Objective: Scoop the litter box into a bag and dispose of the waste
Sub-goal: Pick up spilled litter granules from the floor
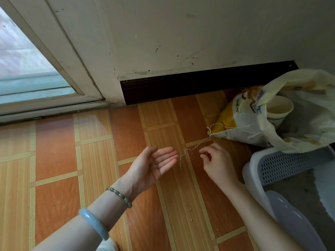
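Head: left hand (155, 163) fingers (168, 154) straight, two bracelets (119, 196); right hand (216, 161) fingers (205, 157) curled, hold unclear.

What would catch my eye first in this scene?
Two bare hands hover over the orange tiled floor at centre: the left hand lies open, palm up, the right hand curls its fingers beside a loose white thread trailing from a yellow-and-white sack on the right. Below that sack, a pale grey litter box fills the lower right corner.
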